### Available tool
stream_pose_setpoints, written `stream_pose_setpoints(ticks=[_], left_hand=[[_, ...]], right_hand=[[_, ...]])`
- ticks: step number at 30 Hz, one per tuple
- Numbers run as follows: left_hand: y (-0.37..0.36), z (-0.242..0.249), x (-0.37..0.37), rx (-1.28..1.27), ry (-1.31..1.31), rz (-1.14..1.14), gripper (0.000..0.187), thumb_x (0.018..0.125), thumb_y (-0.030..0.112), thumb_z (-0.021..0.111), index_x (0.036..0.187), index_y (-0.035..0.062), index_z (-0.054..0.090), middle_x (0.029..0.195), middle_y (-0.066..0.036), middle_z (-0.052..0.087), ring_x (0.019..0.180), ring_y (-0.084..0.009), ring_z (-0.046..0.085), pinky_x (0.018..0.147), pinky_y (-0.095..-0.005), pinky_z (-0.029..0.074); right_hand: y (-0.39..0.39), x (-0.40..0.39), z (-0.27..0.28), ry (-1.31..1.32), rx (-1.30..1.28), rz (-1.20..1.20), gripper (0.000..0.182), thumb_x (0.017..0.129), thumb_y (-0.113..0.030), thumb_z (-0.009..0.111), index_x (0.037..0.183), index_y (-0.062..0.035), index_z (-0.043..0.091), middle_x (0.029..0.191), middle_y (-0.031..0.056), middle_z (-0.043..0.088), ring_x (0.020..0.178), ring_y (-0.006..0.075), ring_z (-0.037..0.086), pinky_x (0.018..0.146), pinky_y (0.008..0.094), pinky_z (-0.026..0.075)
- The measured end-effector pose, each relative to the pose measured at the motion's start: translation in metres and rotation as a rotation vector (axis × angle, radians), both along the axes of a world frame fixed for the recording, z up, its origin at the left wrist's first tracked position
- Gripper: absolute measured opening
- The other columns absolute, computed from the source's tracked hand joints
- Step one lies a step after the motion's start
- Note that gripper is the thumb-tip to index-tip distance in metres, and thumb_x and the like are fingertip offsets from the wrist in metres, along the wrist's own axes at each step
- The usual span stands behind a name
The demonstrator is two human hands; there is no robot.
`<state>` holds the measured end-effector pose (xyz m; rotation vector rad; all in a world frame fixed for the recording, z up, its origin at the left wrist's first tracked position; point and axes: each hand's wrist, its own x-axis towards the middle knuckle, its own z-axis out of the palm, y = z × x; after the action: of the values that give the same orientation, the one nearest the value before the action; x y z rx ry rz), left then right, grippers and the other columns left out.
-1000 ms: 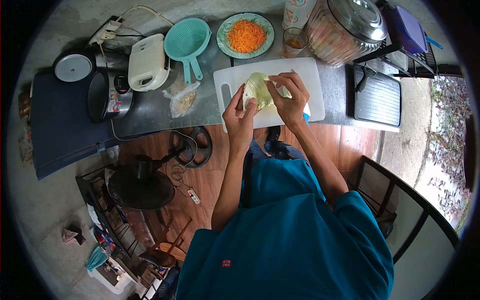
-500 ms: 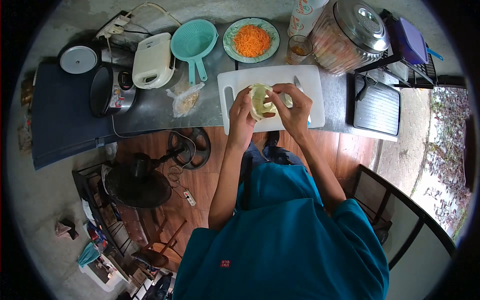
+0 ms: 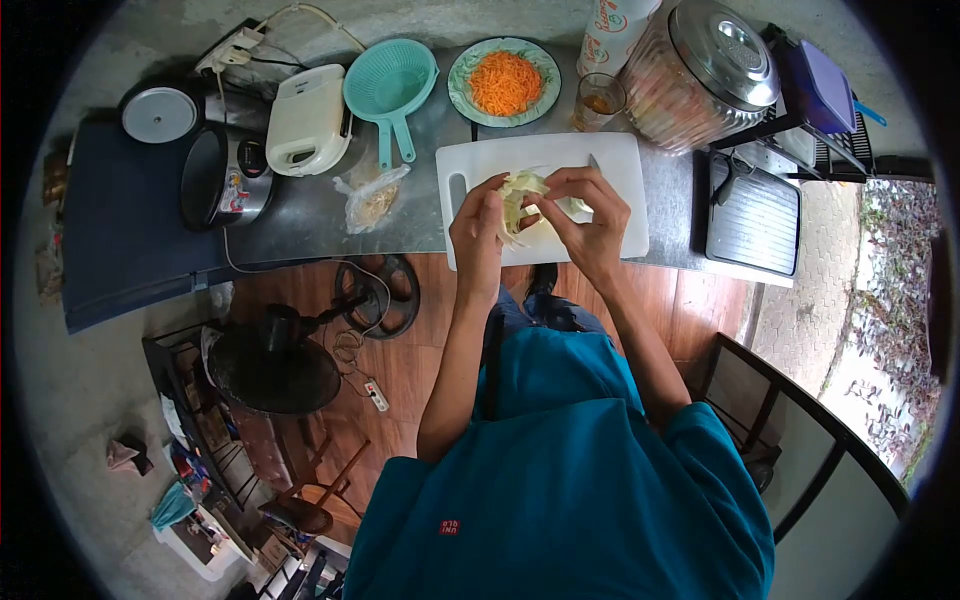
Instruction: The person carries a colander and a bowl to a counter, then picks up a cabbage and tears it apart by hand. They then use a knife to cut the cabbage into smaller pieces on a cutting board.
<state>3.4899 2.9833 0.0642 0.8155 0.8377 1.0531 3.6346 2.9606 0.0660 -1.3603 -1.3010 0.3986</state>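
Pale green cabbage leaves [image 3: 519, 193] are held between my two hands above the white cutting board [image 3: 480, 155]. My left hand [image 3: 478, 235] grips their left side, with the fingers at the upper edge. From the right, my right hand [image 3: 595, 228] pinches them with thumb and fingers. The leaves look loose and partly separated. Behind my right hand a knife [image 3: 594, 161] lies on the board, mostly hidden, beside more pale pieces [image 3: 577, 207]. Beyond the board stands a plate [image 3: 459, 84] of shredded carrot [image 3: 504, 83].
A glass [image 3: 598, 103] and a large lidded jar [image 3: 690, 80] stand behind the board. Leftward are a green colander [image 3: 389, 82], a plastic bag [image 3: 374, 202] and a white sandwich maker [image 3: 308, 120]. A grill pan [image 3: 754, 215] lies to the right.
The leaves, rounded like a cup before, now look more spread and ragged. My right hand has shifted slightly, and its fingers are more bent over the leaves.
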Motion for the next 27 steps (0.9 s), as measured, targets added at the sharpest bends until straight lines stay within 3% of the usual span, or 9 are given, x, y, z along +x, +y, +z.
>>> stream_pose_setpoints(ticks=[6,10,12,15,17,22,24,26,27], left_hand=[[0.001,0.003,-0.005,-0.086,-0.069,-0.080,0.049,0.102,0.033,0.047,0.131,-0.0064,0.047,0.125,-0.015,0.057,0.113,-0.0229,0.060,0.098,-0.0373,0.052],[0.000,0.002,-0.008,0.041,0.022,-0.165,0.049,0.098,0.024,0.057,0.136,-0.0045,0.046,0.124,-0.014,0.058,0.115,-0.0197,0.058,0.097,-0.0323,0.049],[-0.001,0.007,-0.009,0.126,0.076,-0.172,0.048,0.096,0.018,0.061,0.137,-0.0035,0.046,0.123,-0.013,0.059,0.115,-0.0185,0.056,0.095,-0.0292,0.048],[0.001,0.015,-0.009,0.071,0.132,-0.152,0.048,0.093,0.011,0.065,0.136,-0.0026,0.050,0.118,-0.008,0.059,0.107,-0.0144,0.058,0.092,-0.0279,0.050],[0.003,0.017,-0.011,-0.149,-0.003,-0.101,0.047,0.093,0.008,0.065,0.136,-0.0028,0.050,0.115,-0.008,0.063,0.105,-0.0149,0.061,0.092,-0.0297,0.049],[0.004,0.014,-0.018,-0.083,0.040,-0.091,0.046,0.091,0.005,0.066,0.134,-0.0015,0.052,0.101,-0.005,0.065,0.090,-0.0100,0.062,0.083,-0.0252,0.051],[0.003,0.018,-0.018,-0.026,0.078,-0.061,0.045,0.090,0.005,0.067,0.132,-0.0006,0.054,0.095,-0.003,0.065,0.085,-0.0074,0.060,0.079,-0.0235,0.052],[0.002,0.024,-0.016,0.015,0.162,-0.065,0.043,0.089,0.004,0.068,0.130,-0.0011,0.055,0.092,-0.004,0.066,0.083,-0.0070,0.061,0.077,-0.0232,0.052],[0.001,0.023,-0.016,0.014,0.162,-0.066,0.043,0.089,0.004,0.068,0.130,-0.0011,0.055,0.092,-0.004,0.066,0.083,-0.0070,0.061,0.077,-0.0232,0.052]], right_hand=[[-0.001,0.004,-0.006,0.083,0.062,0.046,0.012,0.074,0.001,0.076,0.079,-0.0016,0.065,0.095,0.0100,0.070,0.087,0.0213,0.069,0.076,0.0307,0.053],[-0.007,0.006,-0.020,0.188,-0.043,0.028,0.010,0.079,0.004,0.069,0.085,-0.0006,0.062,0.093,0.0098,0.070,0.088,0.0176,0.067,0.079,0.0290,0.052],[-0.008,0.003,-0.019,0.516,-0.080,0.060,0.008,0.085,0.004,0.063,0.091,0.0002,0.058,0.094,0.0092,0.069,0.090,0.0130,0.064,0.081,0.0273,0.050],[-0.007,0.002,-0.014,0.706,-0.172,0.064,0.006,0.090,0.001,0.060,0.095,0.0011,0.057,0.098,0.0089,0.067,0.092,0.0113,0.062,0.081,0.0263,0.049],[-0.006,0.004,-0.012,0.730,-0.203,0.087,0.008,0.090,0.001,0.060,0.098,0.0016,0.057,0.100,0.0091,0.067,0.091,0.0109,0.061,0.080,0.0253,0.048],[-0.003,0.013,-0.015,0.784,-0.259,0.210,0.015,0.093,-0.003,0.060,0.106,0.0036,0.060,0.101,0.0096,0.066,0.090,0.0116,0.060,0.081,0.0251,0.047],[0.000,0.019,-0.017,0.988,-0.300,0.335,0.021,0.092,-0.006,0.062,0.111,0.0041,0.061,0.104,0.0094,0.066,0.094,0.0135,0.060,0.087,0.0279,0.046],[-0.001,0.020,-0.009,0.923,-0.409,0.317,0.026,0.089,-0.012,0.068,0.109,0.0029,0.064,0.107,0.0084,0.066,0.099,0.0156,0.058,0.091,0.0304,0.045],[0.001,0.014,-0.004,0.714,-0.375,0.256,0.028,0.087,-0.013,0.070,0.110,0.0019,0.064,0.106,0.0076,0.065,0.098,0.0156,0.058,0.090,0.0298,0.045]])
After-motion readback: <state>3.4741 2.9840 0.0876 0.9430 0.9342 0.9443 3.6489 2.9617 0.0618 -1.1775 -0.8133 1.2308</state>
